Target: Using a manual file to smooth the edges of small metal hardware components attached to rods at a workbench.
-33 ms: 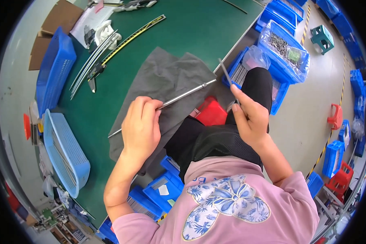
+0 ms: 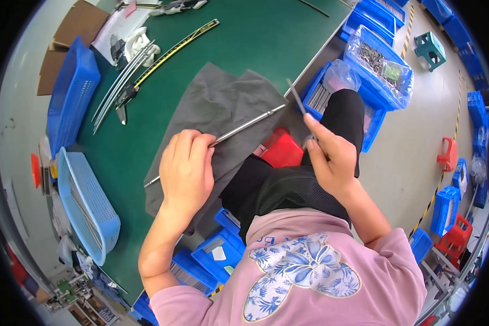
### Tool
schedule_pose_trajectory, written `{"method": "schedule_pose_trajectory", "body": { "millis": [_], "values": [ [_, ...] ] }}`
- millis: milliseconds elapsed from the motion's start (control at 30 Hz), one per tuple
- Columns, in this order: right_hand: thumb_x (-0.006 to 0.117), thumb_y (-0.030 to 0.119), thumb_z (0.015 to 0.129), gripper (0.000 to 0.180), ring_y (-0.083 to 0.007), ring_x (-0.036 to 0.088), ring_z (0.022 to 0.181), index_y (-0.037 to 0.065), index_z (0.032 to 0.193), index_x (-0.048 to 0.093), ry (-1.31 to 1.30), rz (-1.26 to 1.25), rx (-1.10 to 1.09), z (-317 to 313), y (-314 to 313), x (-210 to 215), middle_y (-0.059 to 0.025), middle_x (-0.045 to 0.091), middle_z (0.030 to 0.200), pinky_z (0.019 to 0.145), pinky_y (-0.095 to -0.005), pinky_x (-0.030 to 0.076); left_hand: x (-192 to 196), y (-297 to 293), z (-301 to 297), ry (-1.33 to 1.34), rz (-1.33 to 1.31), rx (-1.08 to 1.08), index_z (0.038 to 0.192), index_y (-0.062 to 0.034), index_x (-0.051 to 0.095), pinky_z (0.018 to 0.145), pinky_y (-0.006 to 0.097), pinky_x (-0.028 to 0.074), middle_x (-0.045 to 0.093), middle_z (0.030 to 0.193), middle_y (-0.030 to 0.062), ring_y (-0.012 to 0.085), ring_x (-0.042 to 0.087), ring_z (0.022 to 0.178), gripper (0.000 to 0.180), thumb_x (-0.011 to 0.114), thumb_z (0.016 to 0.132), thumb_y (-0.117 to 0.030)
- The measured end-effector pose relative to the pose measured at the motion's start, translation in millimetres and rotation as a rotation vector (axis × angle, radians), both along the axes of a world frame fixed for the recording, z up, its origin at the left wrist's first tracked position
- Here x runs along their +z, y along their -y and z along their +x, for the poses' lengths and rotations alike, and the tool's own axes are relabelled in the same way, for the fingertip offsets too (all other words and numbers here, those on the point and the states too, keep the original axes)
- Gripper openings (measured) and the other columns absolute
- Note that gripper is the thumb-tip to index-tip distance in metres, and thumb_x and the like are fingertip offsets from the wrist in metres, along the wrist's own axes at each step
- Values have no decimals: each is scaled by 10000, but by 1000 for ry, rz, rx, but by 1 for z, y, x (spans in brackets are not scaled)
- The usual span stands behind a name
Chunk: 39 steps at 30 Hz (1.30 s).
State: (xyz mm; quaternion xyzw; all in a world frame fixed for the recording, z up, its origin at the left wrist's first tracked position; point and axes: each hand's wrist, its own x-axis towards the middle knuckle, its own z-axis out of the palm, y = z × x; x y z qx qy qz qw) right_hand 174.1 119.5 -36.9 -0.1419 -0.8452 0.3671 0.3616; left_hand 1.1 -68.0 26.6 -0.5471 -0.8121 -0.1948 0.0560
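Observation:
My left hand (image 2: 187, 165) is closed round a thin, shiny metal rod (image 2: 243, 127), the fingers pinching it near its middle. The rod slants over a crumpled grey cloth (image 2: 212, 95) at the edge of the green table, its far right end showing a collar and a narrower tip. In my right hand (image 2: 334, 157) is a slim, flat grey tool that looks like a file (image 2: 296, 96), gripped with the index finger stretched along it. The file points up and left, a little to the right of the rod's tip, apart from it. Its handle end is hidden in my palm.
On the green table (image 2: 266, 38) lie several metal rods (image 2: 124, 81), a yellow-black ruler strip (image 2: 176, 51) and white gloves (image 2: 138, 43). Blue baskets (image 2: 89, 206) line its left. To the right stand blue bins (image 2: 372, 100) with metal parts; a red stool (image 2: 281, 149) is below.
The file in my right hand has shifted slightly left, closer to the rod's tip. The rest of the view has slid left a touch; my left hand keeps its grip.

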Motion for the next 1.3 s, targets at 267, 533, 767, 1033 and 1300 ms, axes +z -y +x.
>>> {"method": "schedule_pose_trajectory", "body": {
  "millis": [267,533,767,1033,1300],
  "values": [
    [619,-66,776,461,-174,470,474,-27,1235,605,74,53,61,0,3,-7,-61,532,604,492,-294,383,6,-52,3,88,85,-7,918,-51,672,634,362,472,574,861,63,254,581,766,183,707,738,-50],
    [643,-50,719,465,-178,445,403,18,1179,650,20,85,34,2,4,-8,-30,516,545,438,-295,355,-3,-68,2,137,77,-90,823,-50,645,604,349,469,565,775,57,245,575,709,136,718,712,-22],
    [651,-71,699,474,-156,455,409,-3,1167,649,-59,93,41,8,3,1,-13,560,596,437,-285,347,-1,-63,5,193,48,-194,813,-60,616,583,363,457,546,769,57,247,549,686,154,703,697,-7],
    [628,-72,732,470,-169,414,404,-46,1202,612,13,54,122,16,18,-6,-21,488,564,444,-301,312,-12,-64,6,165,164,-186,836,-65,667,568,334,460,565,786,36,215,559,689,179,746,678,-32],
    [617,-67,758,475,-157,439,410,-43,1232,590,-7,-1,195,10,29,-13,-13,509,583,444,-301,318,-17,-65,2,191,218,-201,810,-54,684,544,329,437,555,748,39,212,541,656,182,772,653,-29]
  ]
}}
